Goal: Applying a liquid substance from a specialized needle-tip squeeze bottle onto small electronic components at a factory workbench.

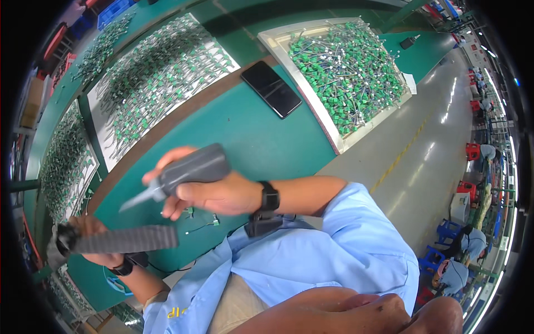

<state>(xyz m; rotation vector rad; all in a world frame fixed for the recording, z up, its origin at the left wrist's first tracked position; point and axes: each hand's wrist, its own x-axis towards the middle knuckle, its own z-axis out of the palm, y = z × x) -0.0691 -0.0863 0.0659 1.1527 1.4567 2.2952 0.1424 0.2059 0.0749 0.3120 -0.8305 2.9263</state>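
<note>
My right hand is wrapped round a dark grey squeeze bottle. The bottle lies tilted over the green tabletop, its pale tapered nozzle pointing left and down toward my left hand. A grey ribbed hose-like piece crosses in front of my left hand, hiding most of its fingers; what they hold, if anything, does not show. Under my right hand, a few small green connectors with wires lie on the table.
A black phone lies beyond my right hand. A light-framed tray heaped with green connectors stands far right. White boards covered with wired connectors lie left. A small dark bottle stands at the far end.
</note>
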